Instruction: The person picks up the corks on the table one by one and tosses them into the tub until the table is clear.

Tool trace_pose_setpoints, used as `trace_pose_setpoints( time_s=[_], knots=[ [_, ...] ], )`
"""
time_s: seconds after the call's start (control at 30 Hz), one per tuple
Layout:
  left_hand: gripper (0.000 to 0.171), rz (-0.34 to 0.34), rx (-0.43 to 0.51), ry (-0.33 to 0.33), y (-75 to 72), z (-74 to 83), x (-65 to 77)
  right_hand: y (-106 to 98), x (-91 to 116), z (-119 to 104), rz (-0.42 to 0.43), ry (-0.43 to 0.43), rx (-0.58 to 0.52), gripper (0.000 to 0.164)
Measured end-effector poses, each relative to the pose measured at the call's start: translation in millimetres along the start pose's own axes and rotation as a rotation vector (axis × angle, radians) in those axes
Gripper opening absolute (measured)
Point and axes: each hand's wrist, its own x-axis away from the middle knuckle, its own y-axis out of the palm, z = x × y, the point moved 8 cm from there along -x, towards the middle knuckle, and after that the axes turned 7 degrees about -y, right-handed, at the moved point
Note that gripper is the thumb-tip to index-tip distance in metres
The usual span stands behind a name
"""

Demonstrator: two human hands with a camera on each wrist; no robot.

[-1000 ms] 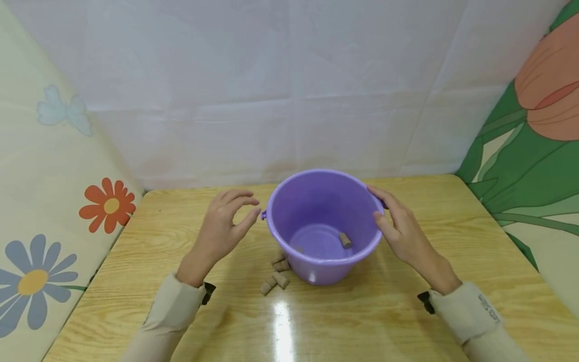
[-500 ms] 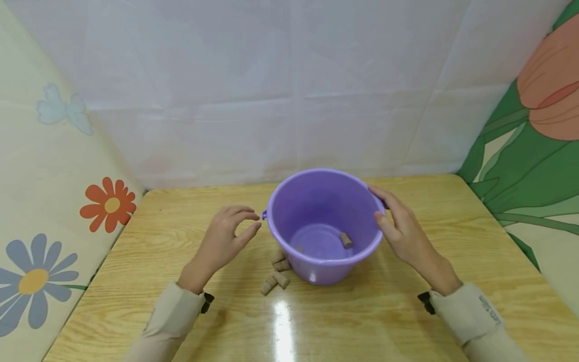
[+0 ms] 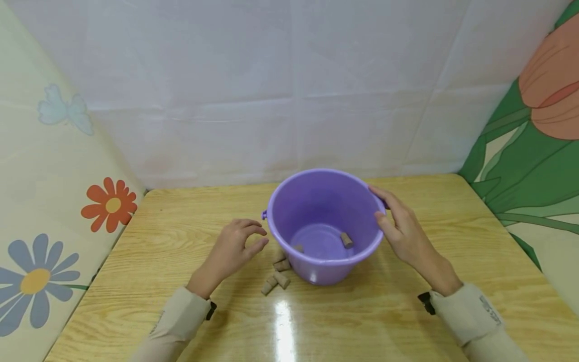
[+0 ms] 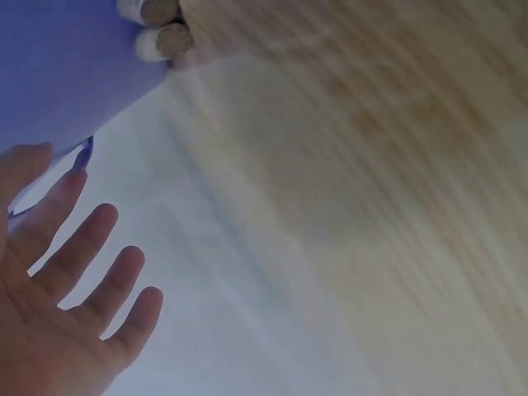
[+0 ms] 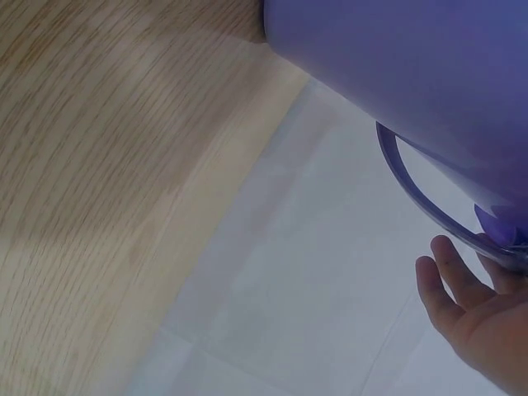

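Note:
A purple bucket [image 3: 323, 216] stands on the wooden table, its mouth toward me. One cork [image 3: 346, 240] lies on its floor at the right; another small piece [image 3: 298, 248] shows partly behind the near rim. My right hand [image 3: 404, 234] holds the right rim, thumb over the edge; in the right wrist view its fingers [image 5: 450, 276] are beside the curved purple handle [image 5: 421, 194]. Left of the bucket, my left hand [image 3: 232, 254] hovers with loosely bent, spread fingers and nothing in them. Several corks [image 3: 281, 279] lie on the table between that hand and the bucket's base.
The table [image 3: 362, 322] reaches back to a white sheet [image 3: 217, 100] hung behind it. A flower-printed panel [image 3: 40, 201] borders the left side, and a tulip-printed one [image 3: 538, 176] the right.
My left hand has come down and a little to the right, from beside the bucket's left lug toward the corks. The right hand and the bucket have hardly moved.

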Motion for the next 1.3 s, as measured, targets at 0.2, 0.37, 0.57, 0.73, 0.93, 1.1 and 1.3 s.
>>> trace_pose_setpoints(
  time_s=[0.2,0.37,0.57,0.73,0.93,1.1,1.3],
  knots=[
    [0.016,-0.032,-0.029,0.024,12.0,0.8,4.4,0,0,-1,0.001,-0.008,-0.001,0.05],
    [0.017,-0.065,-0.045,0.025,19.9,1.0,7.2,0,-1,-1,0.004,-0.011,0.0,0.05],
    [0.018,-0.115,-0.044,-0.008,26.6,-2.0,9.8,0,-1,-1,0.001,-0.008,-0.003,0.05],
    [0.02,-0.163,-0.048,-0.042,31.5,-5.5,12.0,1,0,0,-0.003,0.001,-0.008,0.05],
    [0.023,-0.229,-0.061,-0.061,38.5,-7.9,14.3,1,-1,0,-0.008,0.005,-0.012,0.05],
    [0.021,-0.262,-0.073,-0.079,42.8,-8.3,14.9,1,-1,0,-0.01,0.011,-0.011,0.049],
    [0.019,-0.283,-0.081,-0.095,45.4,-7.5,13.8,2,-1,1,-0.009,0.009,-0.01,0.049]
  ],
)
